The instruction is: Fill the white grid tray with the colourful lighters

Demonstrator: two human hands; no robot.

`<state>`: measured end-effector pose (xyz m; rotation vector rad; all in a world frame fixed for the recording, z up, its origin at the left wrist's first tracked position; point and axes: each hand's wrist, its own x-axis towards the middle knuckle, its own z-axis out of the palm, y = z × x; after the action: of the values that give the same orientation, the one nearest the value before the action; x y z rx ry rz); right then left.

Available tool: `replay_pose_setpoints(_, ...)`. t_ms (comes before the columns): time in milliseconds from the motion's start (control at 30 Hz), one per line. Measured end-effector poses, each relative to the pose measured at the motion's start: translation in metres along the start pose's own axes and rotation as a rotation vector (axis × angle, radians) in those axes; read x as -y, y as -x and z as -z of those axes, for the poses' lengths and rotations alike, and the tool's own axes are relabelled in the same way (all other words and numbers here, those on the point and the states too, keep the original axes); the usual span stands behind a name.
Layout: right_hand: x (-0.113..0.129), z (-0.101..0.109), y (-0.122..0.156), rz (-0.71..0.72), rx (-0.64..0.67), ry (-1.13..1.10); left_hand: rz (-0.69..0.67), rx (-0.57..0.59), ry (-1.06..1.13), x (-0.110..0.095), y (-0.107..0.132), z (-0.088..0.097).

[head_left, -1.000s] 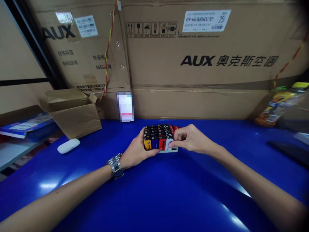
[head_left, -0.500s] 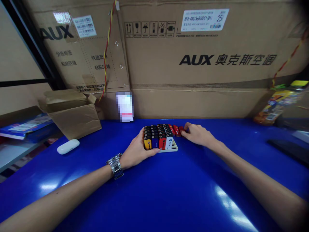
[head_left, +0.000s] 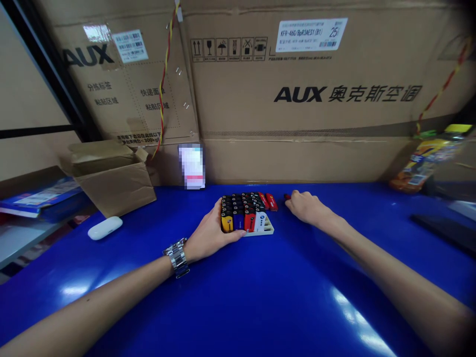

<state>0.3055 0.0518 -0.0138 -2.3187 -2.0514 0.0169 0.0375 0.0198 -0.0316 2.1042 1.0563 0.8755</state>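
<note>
A white tray (head_left: 267, 229) packed with several upright lighters (head_left: 243, 208), yellow, blue, red and white in the front row, stands on the blue table (head_left: 238, 292). My left hand (head_left: 208, 233), with a metal watch on its wrist, grips the tray's left side. Two red lighters (head_left: 268, 201) lie flat just behind and right of the tray. My right hand (head_left: 307, 207) rests on the table to their right, fingers curled over another red lighter (head_left: 287, 197) whose end shows at the fingertips.
Large AUX cardboard boxes (head_left: 297, 94) wall off the back. An open small carton (head_left: 111, 173) and a white case (head_left: 105, 227) sit at the left. A colourful packet (head_left: 427, 158) and a dark flat object (head_left: 442, 228) lie at the right.
My right hand left the tray's front right corner and moved right and back to the loose red lighters, then slid a little further right. My left hand stayed on the tray.
</note>
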Motion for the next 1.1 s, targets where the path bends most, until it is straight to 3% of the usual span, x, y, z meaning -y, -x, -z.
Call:
replay_pose_setpoints(133, 0.0, -0.002, -0.003, -0.056, 0.018, 0.018, 0.013, 0.004, 0.002, -0.001, 0.0, 0.0)
replay_pose_setpoints(267, -0.007, -0.007, -0.009, -0.058, -0.044, -0.022, 0.004, 0.007, 0.003, -0.003, 0.001, 0.001)
replay_pose_setpoints(433, -0.012, -0.009, -0.01, 0.192, -0.186, -0.176, 0.013, 0.011, 0.026, -0.003, 0.001, 0.001)
replay_pose_setpoints(567, -0.006, -0.011, -0.006, 0.337, -0.294, -0.481, 0.005, 0.001, 0.034, -0.002, 0.001, 0.0)
replay_pose_setpoints(667, 0.0, -0.012, -0.004, 0.379, -0.297, -0.752, 0.015, -0.002, 0.017, -0.003, 0.002, 0.001)
replay_pose_setpoints(833, 0.006, -0.011, 0.0, 0.24, -0.088, -1.227, 0.036, 0.005, 0.001, -0.005, 0.002, 0.002)
replay_pose_setpoints(1100, 0.014, -0.006, 0.005, 0.038, -0.025, -1.492, 0.03, 0.025, 0.034, -0.005, 0.002, 0.003)
